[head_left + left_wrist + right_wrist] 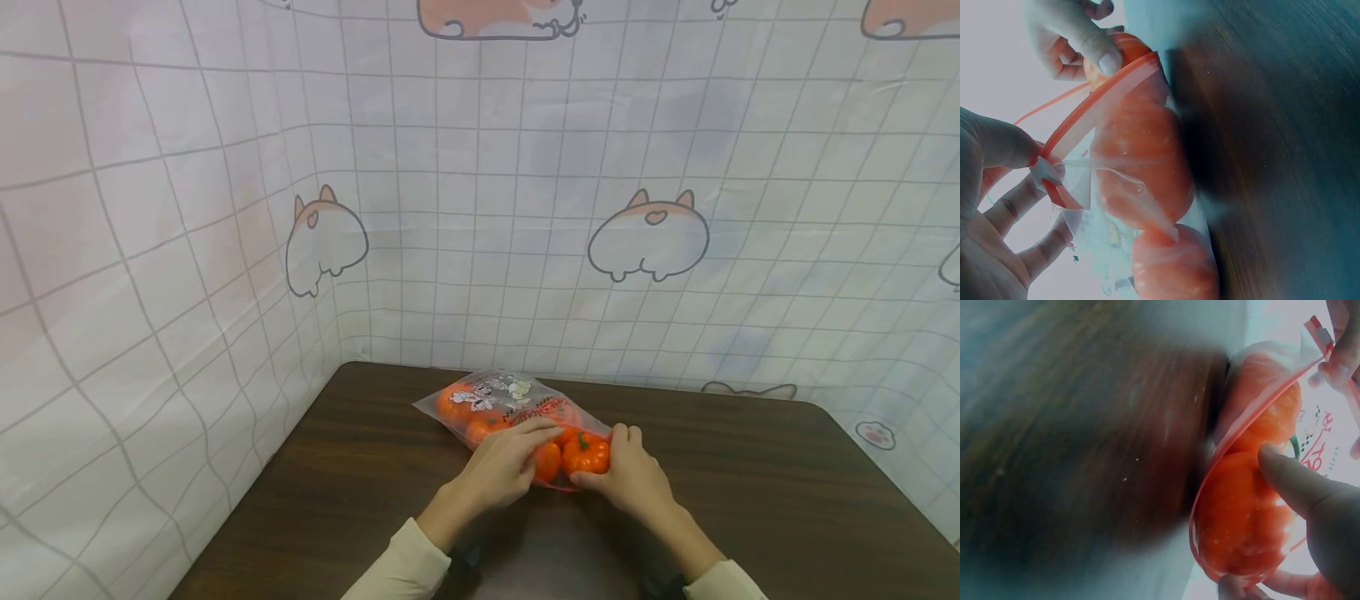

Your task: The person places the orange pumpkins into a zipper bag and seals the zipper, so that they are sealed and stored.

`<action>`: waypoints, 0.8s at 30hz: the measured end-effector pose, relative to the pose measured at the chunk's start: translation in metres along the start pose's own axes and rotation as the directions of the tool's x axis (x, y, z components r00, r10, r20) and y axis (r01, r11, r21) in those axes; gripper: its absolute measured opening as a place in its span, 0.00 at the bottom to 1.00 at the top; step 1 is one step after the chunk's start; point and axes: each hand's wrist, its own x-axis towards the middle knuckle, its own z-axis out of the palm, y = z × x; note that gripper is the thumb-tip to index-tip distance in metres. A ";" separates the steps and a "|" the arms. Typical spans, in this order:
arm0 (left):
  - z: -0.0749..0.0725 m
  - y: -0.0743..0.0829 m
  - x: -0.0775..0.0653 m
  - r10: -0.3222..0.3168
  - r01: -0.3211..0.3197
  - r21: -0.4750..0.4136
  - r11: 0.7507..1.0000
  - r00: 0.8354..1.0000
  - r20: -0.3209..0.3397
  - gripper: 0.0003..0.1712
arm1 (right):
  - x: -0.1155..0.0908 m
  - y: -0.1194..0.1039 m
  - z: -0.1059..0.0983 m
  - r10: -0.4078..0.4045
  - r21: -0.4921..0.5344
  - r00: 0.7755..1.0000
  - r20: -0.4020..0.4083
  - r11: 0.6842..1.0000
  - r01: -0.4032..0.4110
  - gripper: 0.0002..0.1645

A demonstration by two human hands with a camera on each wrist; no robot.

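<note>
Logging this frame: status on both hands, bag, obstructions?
Left hand pinches translucent, red-edged plastic bag at its mouth. Right hand grips round, shiny orange pumpkin with green stem at bag opening. More orange pumpkins inside; no obstruction visible.

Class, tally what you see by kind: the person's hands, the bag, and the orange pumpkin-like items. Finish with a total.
Left hand and right hand: 2
Bag: 1
Orange pumpkin-like items: at least 4, some overlapping
Total: at least 7
</note>
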 end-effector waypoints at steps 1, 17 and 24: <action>0.000 0.000 0.000 -0.001 0.001 -0.001 1.000 1.000 0.003 0.32 | 0.001 0.000 0.000 0.000 0.005 1.000 -0.007 1.000 0.000 0.51; 0.004 0.000 0.000 0.002 -0.003 0.032 0.999 1.000 0.017 0.32 | 0.003 0.002 0.000 -0.004 0.099 1.000 -0.006 0.995 0.005 0.26; 0.005 0.001 -0.001 -0.009 0.009 0.002 1.000 0.999 0.042 0.32 | 0.003 0.001 -0.002 -0.004 0.117 1.000 -0.019 0.993 0.006 0.15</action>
